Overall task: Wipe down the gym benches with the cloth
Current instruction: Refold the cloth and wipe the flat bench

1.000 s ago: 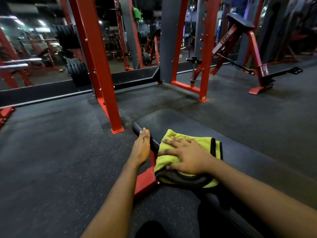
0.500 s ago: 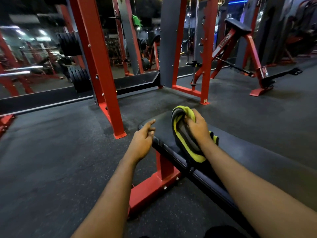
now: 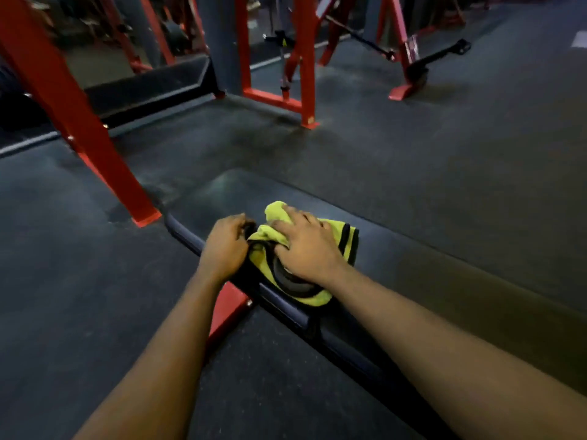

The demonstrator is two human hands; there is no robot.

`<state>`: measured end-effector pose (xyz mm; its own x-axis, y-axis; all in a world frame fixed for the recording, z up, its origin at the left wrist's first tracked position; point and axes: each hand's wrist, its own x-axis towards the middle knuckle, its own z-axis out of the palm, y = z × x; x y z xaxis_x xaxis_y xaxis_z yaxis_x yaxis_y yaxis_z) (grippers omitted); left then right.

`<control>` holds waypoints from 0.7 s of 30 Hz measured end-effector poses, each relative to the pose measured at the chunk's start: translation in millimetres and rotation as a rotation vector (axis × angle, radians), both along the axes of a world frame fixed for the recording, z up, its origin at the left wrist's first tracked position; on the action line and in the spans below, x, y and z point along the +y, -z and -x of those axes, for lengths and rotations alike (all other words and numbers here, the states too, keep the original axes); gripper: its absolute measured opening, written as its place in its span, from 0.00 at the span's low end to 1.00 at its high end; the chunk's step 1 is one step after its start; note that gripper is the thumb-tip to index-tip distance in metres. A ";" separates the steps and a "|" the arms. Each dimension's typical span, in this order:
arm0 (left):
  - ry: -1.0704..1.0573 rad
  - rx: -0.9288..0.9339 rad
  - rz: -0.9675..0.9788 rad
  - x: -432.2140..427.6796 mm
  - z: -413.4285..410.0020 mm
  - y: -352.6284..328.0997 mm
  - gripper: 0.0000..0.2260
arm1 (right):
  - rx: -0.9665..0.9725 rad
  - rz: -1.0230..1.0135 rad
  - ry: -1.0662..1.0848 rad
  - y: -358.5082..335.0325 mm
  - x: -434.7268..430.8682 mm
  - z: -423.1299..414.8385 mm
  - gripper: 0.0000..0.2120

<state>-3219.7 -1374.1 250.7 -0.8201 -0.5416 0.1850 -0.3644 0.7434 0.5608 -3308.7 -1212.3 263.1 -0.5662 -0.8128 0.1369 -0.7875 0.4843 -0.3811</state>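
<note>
The cloth (image 3: pixel 336 231) is found bunched on the near-left part of the bench pad (image 3: pixel 444 265), close to the pad's left edge. It is made of soft, napped fabric, yellow-green on one face and dark grey on the other, and is bordered with black trim; its folds are heaped at the left, while a flatter corner is spread to the right.

The cloth is pressed down by the right hand (image 3: pixel 305 249), whose fingers are bent over the raised folds and whose thumb is tucked into them. The cloth's dark left edge is gripped by the left hand (image 3: pixel 224 249), its fingers curled tightly against it.

The pad is covered in smooth, dark, faintly glossy upholstery with a rounded, rolled edge, and it is carried on a red-painted steel foot (image 3: pixel 228 306), flat and fixed with a bolt.

A speckled dark rubber floor (image 3: pixel 79 281) is seen all round. A slanted red square-section upright (image 3: pixel 79 122) is planted on it to the left of the bench, and a red rack frame (image 3: pixel 306 58) is set further back beside a grey pillar (image 3: pixel 219 33). A pale label on the far red machine (image 3: pixel 409 52) is too blurred to be read.
</note>
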 end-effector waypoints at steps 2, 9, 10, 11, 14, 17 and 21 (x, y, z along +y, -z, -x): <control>0.017 -0.069 -0.050 19.2 0.8 -9.1 0.17 | -0.034 -0.042 0.121 -15.3 29.4 1.8 0.24; 0.075 -0.212 -0.060 116.7 -36.7 -22.3 0.21 | -0.048 -0.166 0.377 -18.8 138.3 -7.5 0.26; 0.132 -0.239 -0.071 139.1 -42.1 -27.2 0.22 | -0.064 -0.190 0.418 -21.5 161.2 -14.3 0.26; 0.166 -0.265 -0.080 160.1 -47.4 -31.1 0.23 | -0.078 -0.216 0.453 -22.3 179.3 -19.3 0.26; 0.293 -0.315 -0.107 214.1 -63.4 -37.9 0.25 | -0.151 -0.292 0.638 -29.8 237.9 -43.0 0.28; 0.348 -0.424 -0.113 252.4 -79.9 -45.0 0.28 | -0.228 -0.310 0.980 -27.8 321.2 -83.7 0.28; 0.307 -0.473 -0.086 278.4 -81.8 -51.1 0.27 | -0.406 -0.124 1.516 -32.4 350.6 -84.5 0.26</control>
